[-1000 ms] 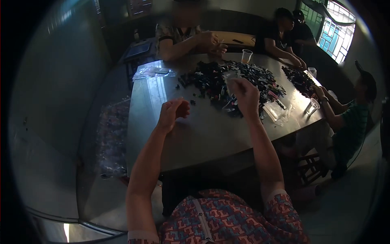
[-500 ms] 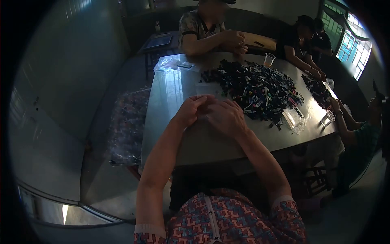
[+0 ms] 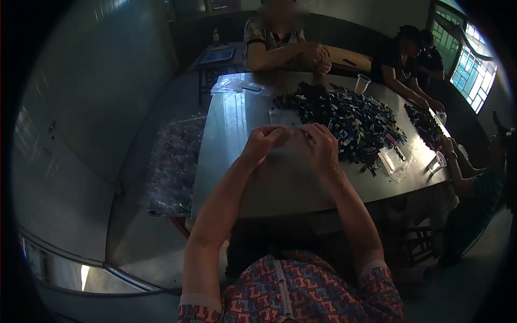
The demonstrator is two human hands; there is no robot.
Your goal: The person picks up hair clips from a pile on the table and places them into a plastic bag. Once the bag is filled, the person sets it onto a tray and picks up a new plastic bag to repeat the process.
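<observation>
Over the near part of the metal table (image 3: 223, 161), my left hand (image 3: 263, 144) is closed, its thumb and fingers pressed together toward the middle. Facing it, my right hand (image 3: 324, 148) has its fingers curled inward in a pinch. A narrow gap separates the fingertips. Whatever either hand holds is too small or too dim to make out. Just beyond my hands lies a clear plastic bag (image 3: 281, 116). A large heap of small dark pieces (image 3: 350, 116), with some coloured ones among them, spreads from there to the right.
Clear bags (image 3: 234, 86) lie at the far left corner, and another bag (image 3: 393, 161) sits by the heap's near edge. Plastic cups stand at the back (image 3: 362, 83) and right edge (image 3: 436, 162). Co-workers sit across and at right, near a smaller heap (image 3: 423, 125).
My hands have moved apart; before, they were together with the right fingers over the left fingertips. The view has shifted slightly.
</observation>
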